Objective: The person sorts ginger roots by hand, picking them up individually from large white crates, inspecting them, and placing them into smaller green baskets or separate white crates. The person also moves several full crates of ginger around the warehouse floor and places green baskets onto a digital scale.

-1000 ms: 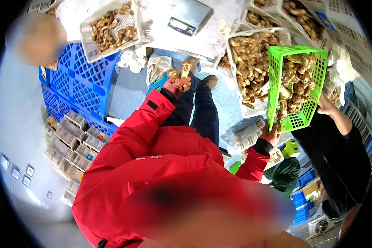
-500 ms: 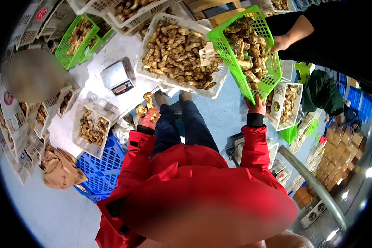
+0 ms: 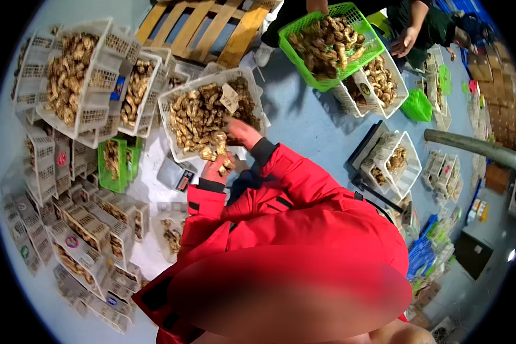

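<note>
My left hand [image 3: 214,170] is closed around a few thick brown-and-white mushrooms [image 3: 217,144], held up by the near rim of a white plastic basket [image 3: 167,117]. That basket holds a heap of similar mushrooms with a paper tag [image 3: 230,98] on top. My right hand [image 3: 243,133] reaches over the basket's near right side, beside the held mushrooms. Motion smears its fingers, so whether it grips anything is unclear. Just left of my left hand sits a small digital scale [image 3: 169,174] on a white surface.
Another person's hand [image 3: 317,6] is at a green basket [image 3: 372,51] of mushrooms, above a white basket [image 3: 404,94]. A second outside hand [image 3: 405,41] hangs nearby. Stacked mushroom baskets [image 3: 100,109] stand left; a wooden pallet [image 3: 198,28] lies beyond; a metal pole [image 3: 470,144] juts in at right.
My right hand has let go of the green basket and moved left to the white one. The green basket now sits farther off with the other person. The whole view has shifted.
</note>
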A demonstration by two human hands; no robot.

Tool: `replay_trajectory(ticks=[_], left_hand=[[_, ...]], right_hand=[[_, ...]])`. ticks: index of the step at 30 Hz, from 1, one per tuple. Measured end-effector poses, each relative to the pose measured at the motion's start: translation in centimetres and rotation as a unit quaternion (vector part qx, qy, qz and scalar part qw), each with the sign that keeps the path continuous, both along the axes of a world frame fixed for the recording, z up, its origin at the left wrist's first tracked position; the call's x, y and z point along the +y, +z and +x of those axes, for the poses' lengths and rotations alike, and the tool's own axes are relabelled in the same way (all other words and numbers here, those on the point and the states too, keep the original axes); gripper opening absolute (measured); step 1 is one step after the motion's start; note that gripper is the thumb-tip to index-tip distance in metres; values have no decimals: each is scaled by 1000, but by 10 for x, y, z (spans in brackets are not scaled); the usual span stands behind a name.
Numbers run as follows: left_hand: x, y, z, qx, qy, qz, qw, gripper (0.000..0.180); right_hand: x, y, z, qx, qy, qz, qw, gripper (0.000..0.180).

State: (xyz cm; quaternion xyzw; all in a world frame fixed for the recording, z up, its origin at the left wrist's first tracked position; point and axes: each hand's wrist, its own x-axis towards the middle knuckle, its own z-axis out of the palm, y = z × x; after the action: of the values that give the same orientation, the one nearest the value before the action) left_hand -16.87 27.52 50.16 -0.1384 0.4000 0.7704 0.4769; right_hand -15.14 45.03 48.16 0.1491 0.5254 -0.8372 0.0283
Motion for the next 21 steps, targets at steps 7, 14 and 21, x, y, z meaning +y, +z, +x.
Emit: replay_trajectory(ticks=[7, 14, 21], left_hand=[[25, 26, -2, -11, -48, 63, 997, 22], [44, 51, -17, 16, -112, 95, 989, 28], [65, 63, -18, 151, -191, 19, 970, 26]], right_hand=[[4, 51, -6, 5, -75, 18, 997, 54], [1, 73, 22, 12, -59, 23, 998, 78], [18, 61, 25, 48, -157, 40, 986, 56]])
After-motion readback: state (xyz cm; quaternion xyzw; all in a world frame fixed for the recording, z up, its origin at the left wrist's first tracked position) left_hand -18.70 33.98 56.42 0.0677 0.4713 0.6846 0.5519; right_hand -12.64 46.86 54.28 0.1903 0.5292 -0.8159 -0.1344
